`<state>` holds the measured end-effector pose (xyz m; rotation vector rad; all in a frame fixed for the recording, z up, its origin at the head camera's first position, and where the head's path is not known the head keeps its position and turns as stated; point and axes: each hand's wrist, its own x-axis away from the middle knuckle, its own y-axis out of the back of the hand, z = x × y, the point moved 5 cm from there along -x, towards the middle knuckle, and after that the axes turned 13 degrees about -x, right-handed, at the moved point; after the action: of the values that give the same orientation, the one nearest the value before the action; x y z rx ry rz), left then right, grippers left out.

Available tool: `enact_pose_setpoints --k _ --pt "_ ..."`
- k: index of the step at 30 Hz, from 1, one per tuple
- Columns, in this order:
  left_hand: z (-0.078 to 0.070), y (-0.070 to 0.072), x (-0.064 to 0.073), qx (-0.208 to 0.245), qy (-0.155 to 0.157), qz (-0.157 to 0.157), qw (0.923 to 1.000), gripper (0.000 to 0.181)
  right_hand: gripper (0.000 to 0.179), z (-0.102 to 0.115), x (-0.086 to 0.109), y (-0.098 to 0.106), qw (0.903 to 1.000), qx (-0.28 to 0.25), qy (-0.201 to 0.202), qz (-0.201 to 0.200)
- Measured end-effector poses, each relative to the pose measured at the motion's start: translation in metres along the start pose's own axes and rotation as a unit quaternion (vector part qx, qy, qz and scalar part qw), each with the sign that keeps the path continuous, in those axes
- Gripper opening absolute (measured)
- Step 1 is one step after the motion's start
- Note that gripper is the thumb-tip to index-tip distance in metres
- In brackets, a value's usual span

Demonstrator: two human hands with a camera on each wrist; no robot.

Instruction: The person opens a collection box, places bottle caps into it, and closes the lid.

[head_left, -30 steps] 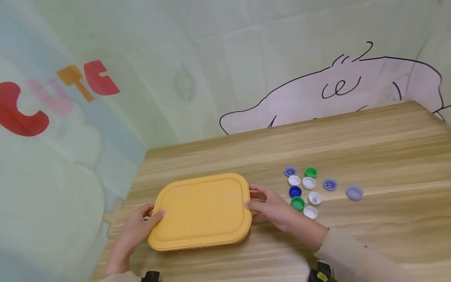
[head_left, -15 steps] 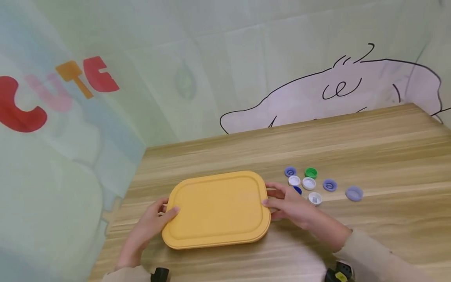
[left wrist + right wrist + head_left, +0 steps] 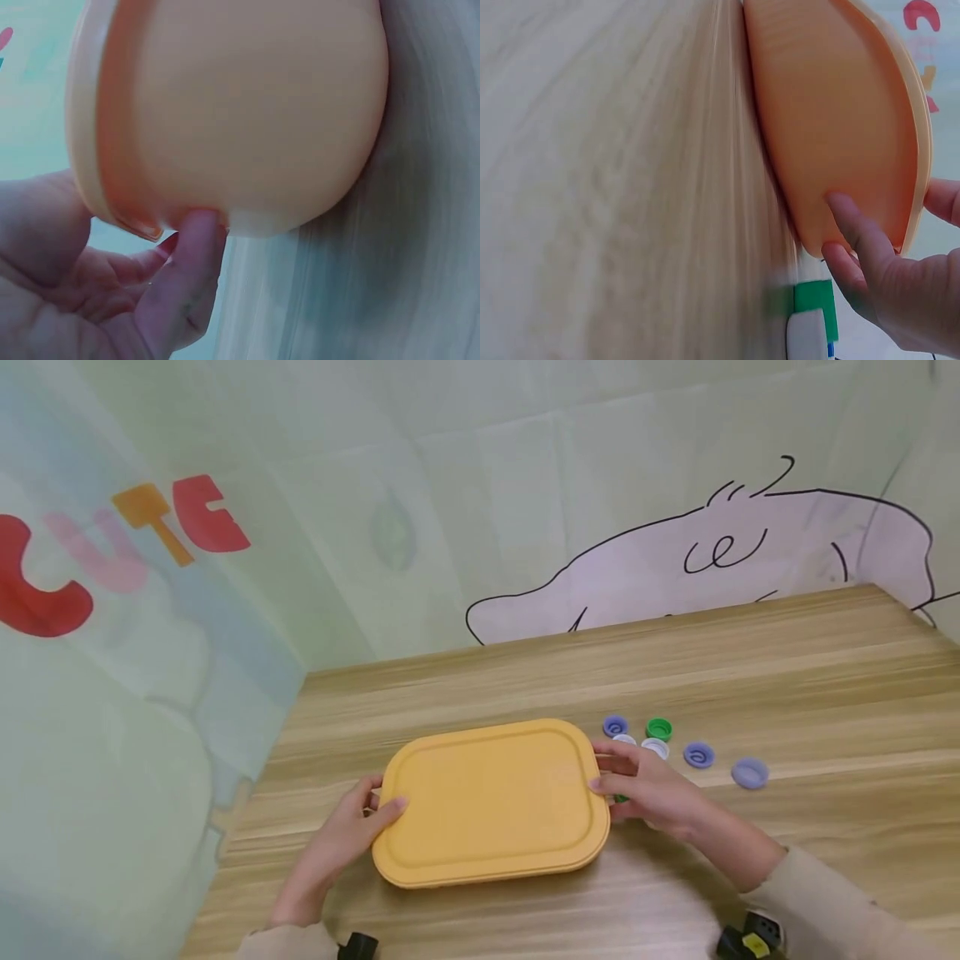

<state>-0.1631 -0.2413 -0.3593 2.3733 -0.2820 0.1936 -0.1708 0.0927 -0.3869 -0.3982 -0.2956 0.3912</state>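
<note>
Before me on the wooden table (image 3: 420,697) is a yellow plastic box (image 3: 491,797) with rounded corners and a broad flat top. My left hand (image 3: 341,831) grips its left end, thumb on the top rim and fingers against the side. At the opposite end my right hand (image 3: 663,793) holds it the same way, thumb above and fingers on the side wall. In the right wrist view the box wall (image 3: 825,97) meets the tabletop, and a green cap (image 3: 814,296) and a white cap (image 3: 806,334) are close by the fingers. The inside of the box is hidden.
Right of the box lie several bottle caps: a light purple cap (image 3: 615,726), a green cap (image 3: 659,729), a white cap (image 3: 656,747), and two more light purple ones to the right. My right hand covers others. A printed cloth wall (image 3: 420,568) borders the table.
The box has shifted to the right across the table, with both hands moving along on it. The right hand and box now cover several caps that showed before.
</note>
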Motion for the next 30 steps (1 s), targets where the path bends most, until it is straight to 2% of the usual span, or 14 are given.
enact_pose_setpoints --k 7,16,20,25,30 --pt "-0.005 -0.007 -0.004 0.014 0.001 0.014 0.9998 0.048 0.07 0.005 0.002 0.01 0.9997 0.013 -0.005 0.019" --pt "-0.017 -0.019 -0.009 0.022 -0.008 0.024 0.9994 0.051 0.071 0.016 0.01 0.025 0.9995 0.033 -0.003 0.003" --pt "-0.02 -0.023 -0.011 0.017 -0.004 0.02 0.9997 0.051 0.069 0.02 0.012 0.03 0.9989 0.047 -0.001 0.003" --pt "-0.021 -0.025 -0.013 0.003 0.006 0.006 1.0 0.05 0.068 0.025 0.015 0.031 0.9981 0.059 -0.018 0.007" --pt "-0.026 -0.019 -0.011 -0.026 0.016 -0.02 0.9993 0.053 0.069 0.029 0.017 0.03 0.9958 0.082 -0.033 -0.024"
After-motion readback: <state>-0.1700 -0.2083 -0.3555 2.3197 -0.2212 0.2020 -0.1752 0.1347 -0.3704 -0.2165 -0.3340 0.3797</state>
